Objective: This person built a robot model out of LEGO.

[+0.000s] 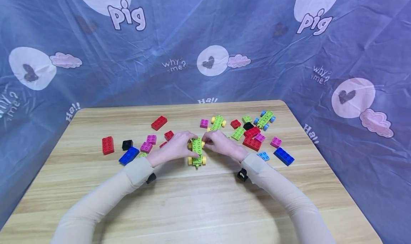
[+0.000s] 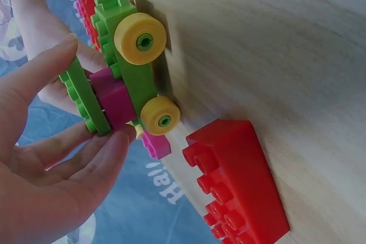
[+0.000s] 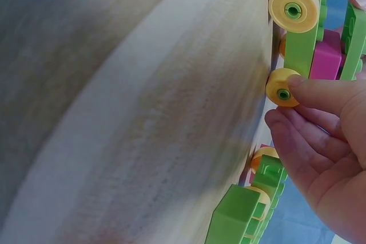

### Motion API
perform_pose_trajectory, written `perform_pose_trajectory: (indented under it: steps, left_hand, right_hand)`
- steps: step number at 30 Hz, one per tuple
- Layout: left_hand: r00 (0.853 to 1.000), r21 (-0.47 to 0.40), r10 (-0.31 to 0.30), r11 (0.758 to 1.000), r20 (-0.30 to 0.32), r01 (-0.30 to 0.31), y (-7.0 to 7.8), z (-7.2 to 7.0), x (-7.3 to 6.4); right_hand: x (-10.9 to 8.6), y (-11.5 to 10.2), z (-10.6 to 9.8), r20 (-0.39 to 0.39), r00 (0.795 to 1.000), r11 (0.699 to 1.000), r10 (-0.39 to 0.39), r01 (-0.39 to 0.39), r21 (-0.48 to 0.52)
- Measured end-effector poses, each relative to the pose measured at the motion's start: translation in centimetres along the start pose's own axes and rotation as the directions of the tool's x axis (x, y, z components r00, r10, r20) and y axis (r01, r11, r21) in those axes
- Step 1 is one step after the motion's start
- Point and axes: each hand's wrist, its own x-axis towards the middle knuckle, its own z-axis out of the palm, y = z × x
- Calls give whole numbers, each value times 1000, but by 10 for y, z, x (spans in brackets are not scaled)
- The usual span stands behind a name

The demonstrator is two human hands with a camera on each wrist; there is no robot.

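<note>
Ctr of frame: L hand, part-curled, grips green brick atop magenta brick; R hand, curled, pinches yellow wheel.

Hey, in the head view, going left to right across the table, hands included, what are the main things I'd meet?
Far-left red brick, dark blue brick, left hand, yellow-wheeled green toy car, right hand, light blue brick, another dark blue brick.
</note>
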Motion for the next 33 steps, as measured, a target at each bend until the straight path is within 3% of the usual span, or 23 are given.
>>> perform_pose_trajectory:
  steps: [11,17,24,29,33]
  left_hand:
    - [1000,-26,-4,1000,9,4,-1,1,1]
    - [1000,12,8,1000,23,-9,0,2,1]
    - [999,-3,0,1000,49,0,2,1,-2]
    - [999,-14,23,1000,28,-23,0,3,-4]
    - [998,-17,41,999,49,-40,-4,2,-5]
  right_hand:
    - [1,0,0,7,1000,1000,19,-19,4]
    - [1,1,1,-2,1000,1000,-1,1,-5]
    - [1,1,-1,-12,999,999,-33,33,-15]
    - [1,1,-1,-12,999,999,-34,34,-12]
    - [2,1,-1,-1,999,999,-32,32,-18]
